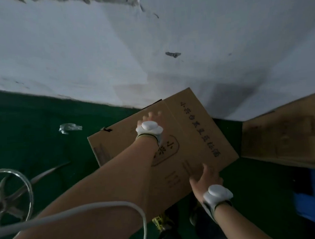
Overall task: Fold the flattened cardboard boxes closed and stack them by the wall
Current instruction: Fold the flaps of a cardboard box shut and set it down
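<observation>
I see the printed cardboard box (173,136) lying tilted over the green floor (37,134), its far corner at the foot of the white wall (115,49). The left hand (151,122) presses flat on top, fingers spread — not clenched. The right hand (205,180) grips the near right edge. A second cardboard box (282,138) sits just to the right.

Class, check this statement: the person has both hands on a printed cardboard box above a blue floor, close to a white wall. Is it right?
Not quite: the floor is dark green, not blue, as the head view shows. The rest stands: the left hand and the right hand are both on the printed cardboard box, close to the white wall.
</observation>
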Available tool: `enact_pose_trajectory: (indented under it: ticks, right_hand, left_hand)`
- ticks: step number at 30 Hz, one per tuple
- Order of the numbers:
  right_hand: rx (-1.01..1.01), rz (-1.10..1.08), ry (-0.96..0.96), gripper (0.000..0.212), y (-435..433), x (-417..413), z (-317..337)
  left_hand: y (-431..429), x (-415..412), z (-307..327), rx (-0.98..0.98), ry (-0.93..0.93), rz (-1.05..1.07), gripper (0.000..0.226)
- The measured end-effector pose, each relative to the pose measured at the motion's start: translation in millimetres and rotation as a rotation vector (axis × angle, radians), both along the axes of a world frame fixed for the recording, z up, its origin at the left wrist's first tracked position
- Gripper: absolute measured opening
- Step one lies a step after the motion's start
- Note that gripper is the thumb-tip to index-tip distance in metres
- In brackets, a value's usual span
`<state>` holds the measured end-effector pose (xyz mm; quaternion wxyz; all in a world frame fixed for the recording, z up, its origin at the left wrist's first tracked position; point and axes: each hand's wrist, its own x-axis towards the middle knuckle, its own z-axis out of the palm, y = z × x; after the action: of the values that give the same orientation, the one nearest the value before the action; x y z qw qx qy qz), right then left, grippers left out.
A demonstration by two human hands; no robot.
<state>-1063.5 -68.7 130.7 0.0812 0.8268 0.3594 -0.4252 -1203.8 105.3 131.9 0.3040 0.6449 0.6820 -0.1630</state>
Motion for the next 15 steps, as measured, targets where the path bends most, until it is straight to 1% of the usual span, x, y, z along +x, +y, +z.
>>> enact_pose_trajectory:
  ticks: [2,4,5,6,7,8,9,10,11,13,15]
  right_hand:
    - [0.105,-0.211,-0.079,0.082,-11,-1,-15]
    - [0.106,-0.502,-0.104,0.101,-10,-1,-25]
    - [0.049,-0.702,-0.058,0.113,-11,4,-41]
    - [0.028,-0.883,0.060,0.122,-6,5,-43]
    - [0.061,-1.045,0.216,0.122,-4,8,-56]
    - [0.056,-1.153,0.342,0.111,-3,12,-65]
    - [0.064,-1.204,0.467,0.094,-4,16,-72]
    - [0.072,-1.181,0.543,0.082,0,16,-70]
    - [0.078,-1.157,0.567,0.075,-1,17,-73]
    - [0.102,-1.142,0.589,0.073,-10,21,-64]
    - [0.149,-1.152,0.573,0.084,-22,25,-48]
  left_hand:
    - [25,0,-17,0.133,0.058,-0.150,0.054]
    - [48,-9,-29,0.157,0.086,-0.192,0.064]
    - [58,-2,-45,0.130,0.098,-0.215,0.070]
    - [68,-6,-54,0.097,0.101,-0.188,0.075]
    - [74,-4,-64,0.077,0.094,-0.157,0.081]
    - [78,-1,-73,0.046,0.080,-0.092,0.088]
    - [79,3,-79,0.030,0.046,-0.047,0.093]
    - [79,2,-75,0.025,0.017,0.009,0.094]
    - [78,3,-73,0.041,-0.003,0.025,0.093]
    - [71,11,-57,0.091,0.006,0.025,0.090]
    - [60,17,-41,0.179,-0.034,0.027,0.084]
